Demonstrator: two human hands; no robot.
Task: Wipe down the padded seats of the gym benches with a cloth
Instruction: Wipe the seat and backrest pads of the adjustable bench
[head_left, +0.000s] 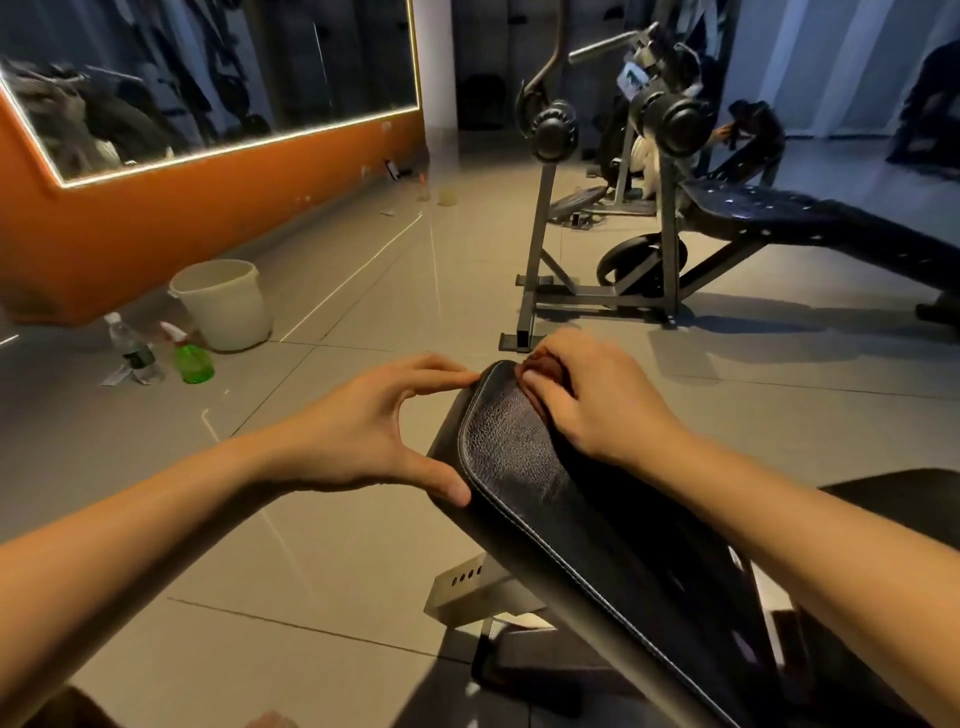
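The black padded seat (519, 457), grained leather with white stitching, lies just ahead. At its far end the right hand (587, 400) clutches a brown cloth (548, 362). The left hand (363, 426), fingers outstretched, touches its left edge.

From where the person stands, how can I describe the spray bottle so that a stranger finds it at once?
Find the orange wall on the left, then the pale bucket on the floor before it. Two bottles stand beside the bucket; the spray bottle is the green one with a trigger head, while the other bottle is clear with a dark label.
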